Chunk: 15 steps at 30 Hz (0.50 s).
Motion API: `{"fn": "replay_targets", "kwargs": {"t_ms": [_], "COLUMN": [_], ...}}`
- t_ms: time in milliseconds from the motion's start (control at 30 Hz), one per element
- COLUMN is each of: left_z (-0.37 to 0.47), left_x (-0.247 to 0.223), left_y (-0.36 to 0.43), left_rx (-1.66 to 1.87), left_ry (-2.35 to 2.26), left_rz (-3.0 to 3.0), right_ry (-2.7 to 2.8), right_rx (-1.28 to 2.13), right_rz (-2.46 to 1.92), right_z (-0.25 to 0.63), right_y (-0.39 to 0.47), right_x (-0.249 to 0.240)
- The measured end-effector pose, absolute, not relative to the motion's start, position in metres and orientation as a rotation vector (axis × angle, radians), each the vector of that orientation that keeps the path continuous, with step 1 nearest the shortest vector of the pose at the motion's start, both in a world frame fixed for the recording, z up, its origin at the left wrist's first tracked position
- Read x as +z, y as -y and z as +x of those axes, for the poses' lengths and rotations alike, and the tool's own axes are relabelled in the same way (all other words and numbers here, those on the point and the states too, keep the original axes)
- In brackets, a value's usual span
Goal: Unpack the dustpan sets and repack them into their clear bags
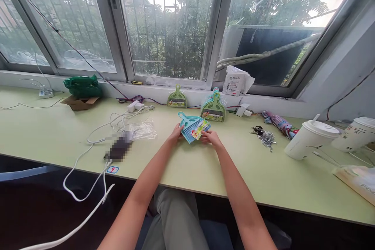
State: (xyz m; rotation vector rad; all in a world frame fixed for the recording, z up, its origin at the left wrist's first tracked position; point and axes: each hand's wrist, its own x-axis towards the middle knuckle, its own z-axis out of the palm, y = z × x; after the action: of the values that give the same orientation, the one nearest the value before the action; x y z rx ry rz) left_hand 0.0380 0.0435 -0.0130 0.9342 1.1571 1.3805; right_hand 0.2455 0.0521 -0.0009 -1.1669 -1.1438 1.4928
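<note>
A small blue dustpan with a brush set in it is held tilted above the desk, its handle pointing up and left. My left hand is closed on the dustpan's left edge. At its lower right, my right hand pinches the colourful label card that lies over the brush bristles. Behind it, a stack of wrapped dustpan sets leans upright by the wall, green in front with blue handles behind. Left of that stack stands a single green dustpan set.
Clear plastic wrappers, a blurred dark phone and white cables lie to the left. A green bag sits on a cardboard box. Keys, a folded umbrella and white cups are at right. The desk's front edge runs below my forearms.
</note>
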Motion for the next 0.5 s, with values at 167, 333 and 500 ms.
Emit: {"fn": "replay_targets", "kwargs": {"t_ms": [167, 333, 500], "left_z": [0.019, 0.016, 0.044], "left_x": [-0.009, -0.006, -0.01], "left_y": [-0.052, -0.049, -0.042], "left_rx": [1.531, 1.573, 1.466], "left_ry": [-1.341, -1.457, -1.236], "left_rz": [0.885, 1.038, 1.427], "right_ry": [0.869, 1.002, 1.623], "right_rx": [1.217, 1.06, 0.292], "right_rz": [-1.299, -1.549, -1.525], "right_z": [0.293, 0.308, 0.248], "right_y": [-0.067, -0.066, -0.041], "right_x": [-0.002, -0.002, 0.005]}}
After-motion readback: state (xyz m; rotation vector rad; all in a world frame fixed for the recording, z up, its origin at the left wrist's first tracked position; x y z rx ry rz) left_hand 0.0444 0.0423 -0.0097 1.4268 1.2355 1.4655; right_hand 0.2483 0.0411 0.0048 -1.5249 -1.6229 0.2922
